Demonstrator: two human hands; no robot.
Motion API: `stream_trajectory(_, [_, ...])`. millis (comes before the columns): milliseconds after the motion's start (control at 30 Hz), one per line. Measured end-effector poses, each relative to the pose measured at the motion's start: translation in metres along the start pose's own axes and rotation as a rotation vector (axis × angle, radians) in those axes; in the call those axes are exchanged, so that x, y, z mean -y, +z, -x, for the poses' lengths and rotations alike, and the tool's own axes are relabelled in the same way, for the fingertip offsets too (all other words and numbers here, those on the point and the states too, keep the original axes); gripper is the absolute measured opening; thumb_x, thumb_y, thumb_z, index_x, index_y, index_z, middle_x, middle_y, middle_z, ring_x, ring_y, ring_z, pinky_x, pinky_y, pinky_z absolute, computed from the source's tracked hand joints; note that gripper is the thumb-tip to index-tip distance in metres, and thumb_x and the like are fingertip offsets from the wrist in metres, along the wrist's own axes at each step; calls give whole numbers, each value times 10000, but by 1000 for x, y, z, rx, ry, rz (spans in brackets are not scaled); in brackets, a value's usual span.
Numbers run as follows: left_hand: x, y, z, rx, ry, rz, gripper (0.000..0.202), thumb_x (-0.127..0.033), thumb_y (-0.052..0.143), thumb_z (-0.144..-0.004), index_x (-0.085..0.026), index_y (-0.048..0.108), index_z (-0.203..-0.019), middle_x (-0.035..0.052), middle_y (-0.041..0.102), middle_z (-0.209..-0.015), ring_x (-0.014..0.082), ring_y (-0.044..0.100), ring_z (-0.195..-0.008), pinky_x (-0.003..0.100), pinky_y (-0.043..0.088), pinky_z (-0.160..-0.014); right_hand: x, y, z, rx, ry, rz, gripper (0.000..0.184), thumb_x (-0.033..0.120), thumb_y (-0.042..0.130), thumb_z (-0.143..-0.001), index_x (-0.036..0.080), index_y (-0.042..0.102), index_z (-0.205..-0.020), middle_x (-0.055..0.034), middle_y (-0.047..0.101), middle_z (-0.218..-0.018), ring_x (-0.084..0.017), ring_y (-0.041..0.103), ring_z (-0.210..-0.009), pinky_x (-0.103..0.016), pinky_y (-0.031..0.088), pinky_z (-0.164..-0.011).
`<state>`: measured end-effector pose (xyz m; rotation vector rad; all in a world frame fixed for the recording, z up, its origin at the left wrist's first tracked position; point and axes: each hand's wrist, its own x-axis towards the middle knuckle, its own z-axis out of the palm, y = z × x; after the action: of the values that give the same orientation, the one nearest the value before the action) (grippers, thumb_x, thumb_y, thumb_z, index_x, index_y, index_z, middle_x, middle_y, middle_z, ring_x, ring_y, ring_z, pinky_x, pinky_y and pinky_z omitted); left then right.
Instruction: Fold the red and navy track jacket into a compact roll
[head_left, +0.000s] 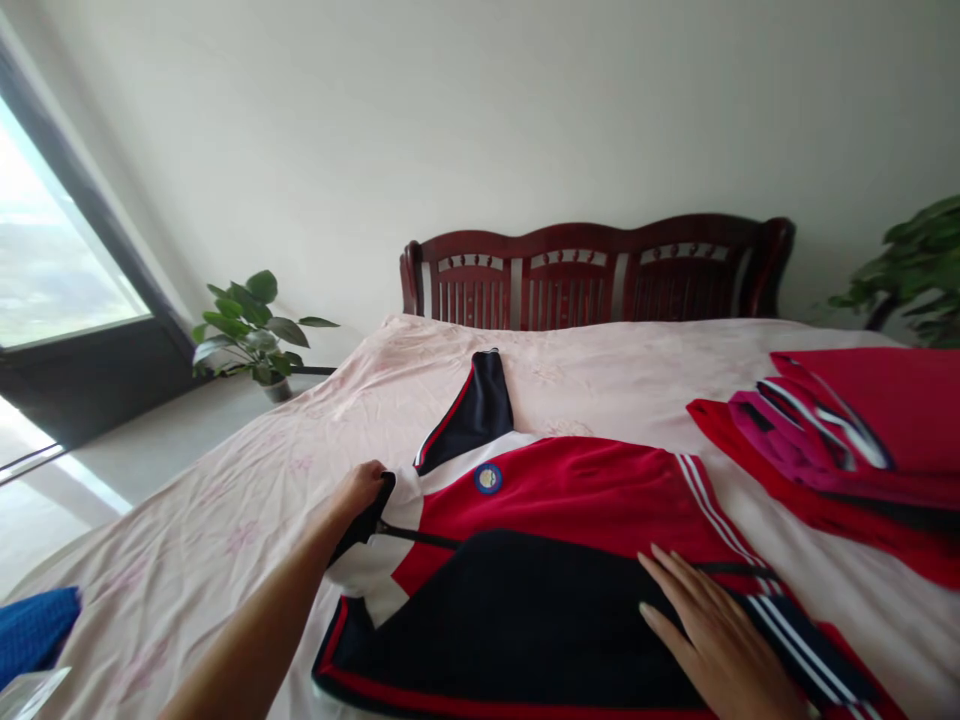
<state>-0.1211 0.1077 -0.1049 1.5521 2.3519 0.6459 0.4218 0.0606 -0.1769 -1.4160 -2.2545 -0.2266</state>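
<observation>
On the bed, the left hand pinches a red-and-navy jacket's collar; the right hand lies flat, fingers spread, on it.

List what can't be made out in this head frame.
- Head view: left hand grips the dark collar of the red, navy and white jacket; its fingertips are hidden under the cloth.
- Jacket's lower part and the right hand's wrist are cut off by the bottom edge.
- Round badge: design too small to read.
- Red garment pile: cut off by the right edge, item count unclear.
- Blue cloth: cut off by the left edge.
</observation>
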Motion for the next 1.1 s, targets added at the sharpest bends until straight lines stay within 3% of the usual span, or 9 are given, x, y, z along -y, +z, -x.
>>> stream_trajectory(333, [20, 1, -10, -31, 32, 0, 205, -140, 521, -799, -196, 665, -935, 22, 728, -862, 171, 685, -846, 250, 493, -717, -7, -5, 0, -11, -63, -31, 576, 566, 437, -887, 355, 518, -1418, -36, 589, -1410, -337, 585, -1250, -551, 527, -988])
stream_trajectory(433, [13, -6, -12, -47, -3, -22, 152, -146, 564, -784, -194, 674, -878, 27, 728, -852, 188, 693, -837, 255, 500, -702, -8, -6, -1, 1, -102, -7, 565, 559, 414, -893, 338, 541, -1397, -48, 603, -1394, -331, 597, -1235, -549, 543, -960])
stream_trajectory(533, [-7, -15, -2, -133, -1, -49, 242, -128, 508, -830, -183, 677, -996, 84, 720, -1031, 217, 691, -941, 296, 515, -783, -8, -5, -1, -7, -113, 27, 559, 555, 403, -904, 297, 568, -1372, -61, 597, -1402, -311, 600, -1236, -515, 548, -965])
stream_trajectory(633, [-36, -13, 27, -192, 128, -46, 371, -145, 397, -917, -237, 632, -1189, 71, 641, -1285, 188, 647, -1108, 295, 482, -943, -5, -4, -2, -40, -94, 57, 550, 555, 416, -908, 275, 588, -1350, -71, 603, -1394, -302, 613, -1220, -493, 556, -959])
stream_trajectory(700, [-52, -2, 51, -132, 320, -75, 376, -208, 422, -948, -288, 607, -1266, 25, 620, -1350, 166, 608, -1195, 272, 437, -1034, -4, -6, -3, -50, -99, 69, 535, 547, 411, -912, 277, 602, -1332, -73, 614, -1379, -303, 627, -1201, -491, 570, -936])
stream_trajectory(800, [-58, 26, 77, -48, 530, -299, 461, -312, 483, -957, -204, 524, -1403, 111, 545, -1464, 265, 483, -1361, 427, 318, -1171, -5, -9, -4, -41, -145, 70, 527, 536, 383, -912, 276, 618, -1306, -77, 622, -1366, -306, 636, -1185, -501, 584, -907])
stream_trajectory(867, [-49, 42, 81, -45, 488, -429, 529, -374, 496, -956, -171, 482, -1445, 154, 466, -1526, 324, 390, -1428, 541, 255, -1187, -5, -11, -4, -38, -164, 59, 530, 533, 372, -909, 270, 623, -1295, -80, 622, -1365, -306, 633, -1189, -504, 585, -906])
stream_trajectory(933, [-37, 50, 78, -33, 421, -462, 573, -432, 482, -960, -186, 444, -1476, 146, 392, -1575, 332, 322, -1466, 584, 234, -1183, -6, -12, -4, -32, -160, 50, 531, 528, 370, -910, 263, 624, -1293, -83, 623, -1364, -307, 630, -1193, -504, 582, -914])
stream_trajectory(1100, [-12, 32, 56, 36, 245, -312, 607, -450, 488, -951, -242, 386, -1513, 128, 308, -1619, 343, 234, -1500, 605, 195, -1177, -5, -12, -5, 4, -144, 38, 540, 536, 388, -910, 255, 614, -1312, -92, 622, -1365, -308, 624, -1204, -496, 574, -934])
